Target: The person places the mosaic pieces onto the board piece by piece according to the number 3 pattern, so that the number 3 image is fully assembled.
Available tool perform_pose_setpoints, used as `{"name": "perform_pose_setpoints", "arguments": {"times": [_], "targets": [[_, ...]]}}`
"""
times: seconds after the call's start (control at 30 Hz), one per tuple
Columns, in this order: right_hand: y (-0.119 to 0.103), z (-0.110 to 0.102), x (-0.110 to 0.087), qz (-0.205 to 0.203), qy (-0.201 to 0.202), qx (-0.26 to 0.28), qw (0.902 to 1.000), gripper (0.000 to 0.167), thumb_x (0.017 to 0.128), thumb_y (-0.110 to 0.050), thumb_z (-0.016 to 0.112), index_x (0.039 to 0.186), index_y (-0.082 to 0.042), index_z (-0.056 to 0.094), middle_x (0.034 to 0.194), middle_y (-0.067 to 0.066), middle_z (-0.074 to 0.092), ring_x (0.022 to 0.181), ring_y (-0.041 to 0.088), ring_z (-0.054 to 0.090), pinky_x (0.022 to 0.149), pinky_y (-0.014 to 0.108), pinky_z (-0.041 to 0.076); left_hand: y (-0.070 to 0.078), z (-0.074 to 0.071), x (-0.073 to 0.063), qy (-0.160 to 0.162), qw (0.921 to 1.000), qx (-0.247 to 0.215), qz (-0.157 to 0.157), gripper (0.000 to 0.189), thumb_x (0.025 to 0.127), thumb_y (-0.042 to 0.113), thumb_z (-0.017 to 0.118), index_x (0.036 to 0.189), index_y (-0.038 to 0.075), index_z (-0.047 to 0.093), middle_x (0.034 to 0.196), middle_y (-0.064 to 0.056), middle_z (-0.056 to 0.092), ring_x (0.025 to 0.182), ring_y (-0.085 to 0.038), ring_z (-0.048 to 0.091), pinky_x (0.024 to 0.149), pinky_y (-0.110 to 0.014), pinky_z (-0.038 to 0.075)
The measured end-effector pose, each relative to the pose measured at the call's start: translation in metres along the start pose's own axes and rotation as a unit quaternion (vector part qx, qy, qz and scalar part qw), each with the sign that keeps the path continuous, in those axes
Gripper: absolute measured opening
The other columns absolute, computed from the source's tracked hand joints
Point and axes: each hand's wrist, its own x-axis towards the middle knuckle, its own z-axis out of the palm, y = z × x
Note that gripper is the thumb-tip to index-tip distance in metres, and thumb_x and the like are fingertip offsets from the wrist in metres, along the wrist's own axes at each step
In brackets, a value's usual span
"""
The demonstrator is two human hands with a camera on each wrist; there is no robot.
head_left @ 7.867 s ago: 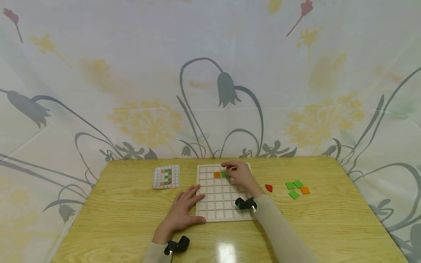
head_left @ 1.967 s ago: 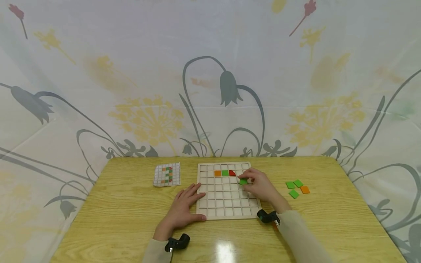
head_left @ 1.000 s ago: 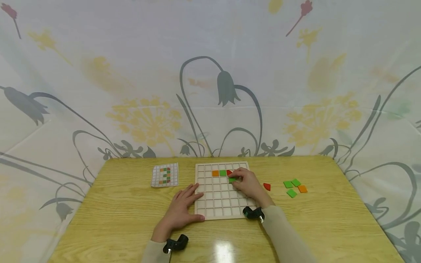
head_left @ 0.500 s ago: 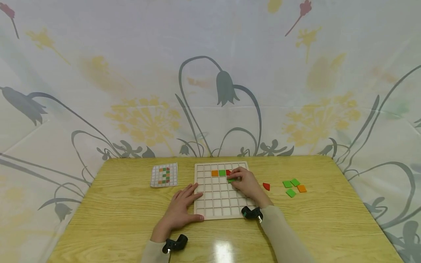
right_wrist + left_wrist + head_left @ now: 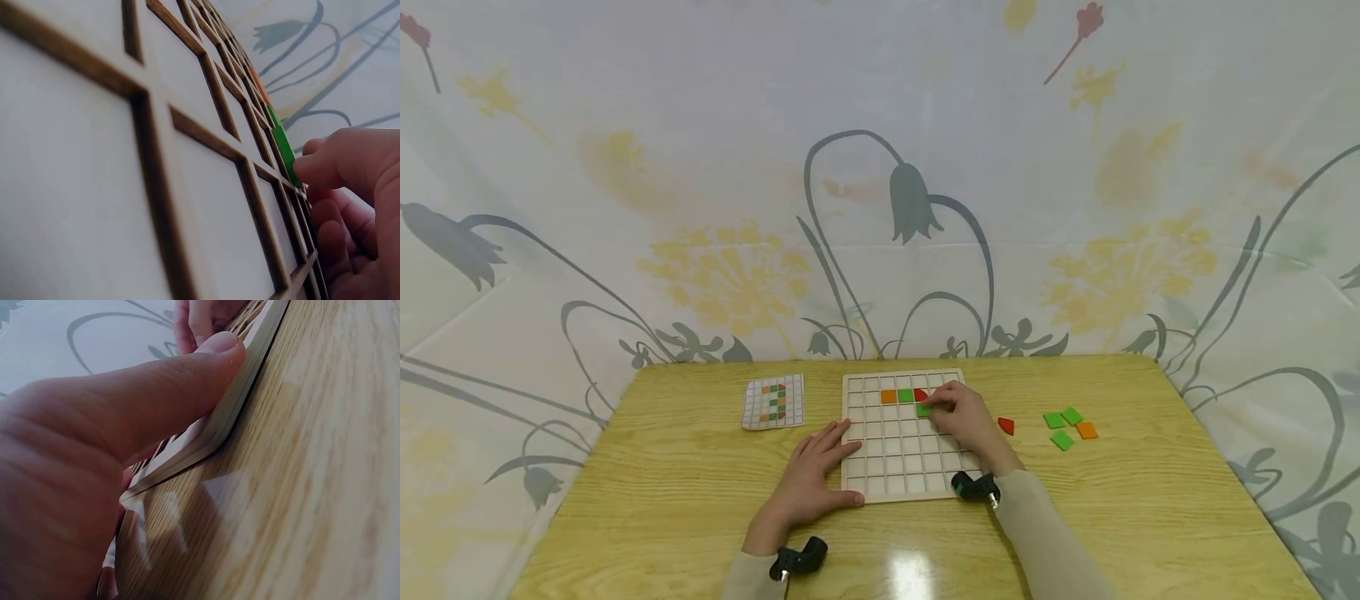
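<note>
A wooden grid board (image 5: 897, 464) lies on the table. My left hand (image 5: 811, 477) rests along its left side, fingers spread; in the left wrist view the thumb (image 5: 187, 378) lies on the board's rim. My right hand (image 5: 964, 417) pinches a green square tile (image 5: 922, 411) at a cell below a red quarter-round tile (image 5: 920, 395). That tile ends a row with another green tile (image 5: 906, 396) and an orange tile (image 5: 889, 397). In the right wrist view, thumb and finger meet at the green tile's near end (image 5: 285, 149); its far side is hidden.
Left of the board lies a pattern card (image 5: 773, 402) with a coloured grid. To the right are a loose red quarter-round tile (image 5: 1006, 426), several green tiles (image 5: 1054, 420) and an orange tile (image 5: 1087, 430). A patterned cloth (image 5: 880, 208) hangs behind the table.
A red quarter-round tile has joined the row since the earliest frame. My right hand has brought a green tile leftward to the cell below it. My left hand has stayed on the board's edge.
</note>
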Motion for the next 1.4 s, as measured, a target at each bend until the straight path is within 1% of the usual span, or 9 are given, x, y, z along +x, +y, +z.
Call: {"name": "perform_pose_setpoints", "arguments": {"times": [0.1,0.23,0.53,0.77,0.9,0.97,1.13,1.27,1.4], "targets": [[-0.001,0.001,0.000,0.004,0.001,-0.001,1.0000,0.017,0.086,-0.001,0.069,0.095,-0.011,0.079,0.104,0.002,0.063,0.090,0.019,0.056,0.080,0.037,0.047,0.000,0.000,0.000,0.002,1.0000,-0.003,0.000,0.077,0.079,0.055,0.077,0.143,0.017,0.057,0.162,-0.005,0.028,0.150,-0.030,0.018,0.115,-0.060,0.013],[-0.002,0.001,0.000,0.000,0.004,-0.006,1.0000,0.015,0.086,0.000,0.069,0.093,-0.009,0.079,0.105,0.004,0.063,0.093,0.022,0.059,0.082,0.039,0.049,0.001,0.000,0.000,0.003,1.0000,-0.003,0.001,0.077,0.079,0.055,0.077,0.143,0.017,0.057,0.162,-0.005,0.029,0.150,-0.030,0.019,0.115,-0.061,0.013],[-0.003,0.001,-0.001,-0.005,0.008,-0.011,0.9999,0.016,0.086,0.001,0.068,0.093,-0.009,0.079,0.101,0.001,0.062,0.090,0.021,0.059,0.081,0.038,0.049,0.001,0.000,0.000,0.004,1.0000,-0.001,0.001,0.077,0.079,0.055,0.077,0.143,0.017,0.057,0.162,-0.004,0.029,0.150,-0.029,0.019,0.115,-0.060,0.013],[-0.001,0.000,-0.002,-0.009,0.011,-0.009,0.9999,0.015,0.086,-0.001,0.069,0.093,-0.011,0.078,0.104,0.002,0.065,0.086,0.018,0.057,0.078,0.036,0.048,0.000,0.000,0.000,0.002,1.0000,0.000,-0.001,0.077,0.079,0.055,0.077,0.143,0.016,0.057,0.162,-0.004,0.029,0.150,-0.029,0.018,0.116,-0.060,0.013],[0.002,-0.002,-0.002,-0.001,0.015,0.008,0.9999,0.015,0.087,-0.003,0.070,0.097,-0.012,0.078,0.103,0.001,0.066,0.085,0.017,0.058,0.077,0.035,0.049,0.001,-0.001,0.000,0.002,1.0000,-0.003,0.001,0.077,0.079,0.055,0.077,0.143,0.016,0.057,0.162,-0.004,0.029,0.150,-0.029,0.018,0.116,-0.060,0.013],[0.003,-0.003,-0.001,0.010,0.014,0.024,0.9995,0.016,0.088,-0.004,0.070,0.100,-0.012,0.077,0.102,0.000,0.066,0.084,0.016,0.059,0.076,0.034,0.050,0.001,-0.001,-0.001,0.004,1.0000,-0.005,0.002,0.077,0.079,0.054,0.077,0.142,0.016,0.057,0.162,-0.005,0.029,0.150,-0.030,0.019,0.115,-0.060,0.013],[0.004,-0.009,-0.002,0.036,0.011,0.057,0.9977,0.022,0.090,0.000,0.069,0.110,-0.007,0.075,0.100,0.003,0.068,0.085,0.017,0.061,0.075,0.030,0.052,0.002,-0.001,-0.001,-0.002,0.9999,-0.008,0.008,0.076,0.080,0.052,0.078,0.143,0.015,0.057,0.162,-0.006,0.030,0.150,-0.031,0.019,0.115,-0.062,0.013],[0.001,-0.016,-0.004,0.036,0.008,0.064,0.9973,0.022,0.091,0.001,0.067,0.112,-0.004,0.073,0.101,0.007,0.069,0.087,0.020,0.061,0.075,0.030,0.052,0.003,0.000,-0.001,-0.005,0.9999,-0.007,0.012,0.076,0.080,0.051,0.077,0.143,0.015,0.056,0.162,-0.007,0.029,0.150,-0.031,0.019,0.115,-0.062,0.013],[-0.002,-0.025,-0.007,0.018,0.002,0.067,0.9976,0.022,0.093,0.000,0.066,0.114,-0.001,0.072,0.105,0.011,0.069,0.092,0.024,0.063,0.078,0.031,0.053,0.003,-0.001,-0.001,0.001,0.9999,-0.004,0.010,0.076,0.079,0.051,0.078,0.143,0.015,0.057,0.161,-0.007,0.030,0.149,-0.031,0.020,0.115,-0.062,0.014]]}}
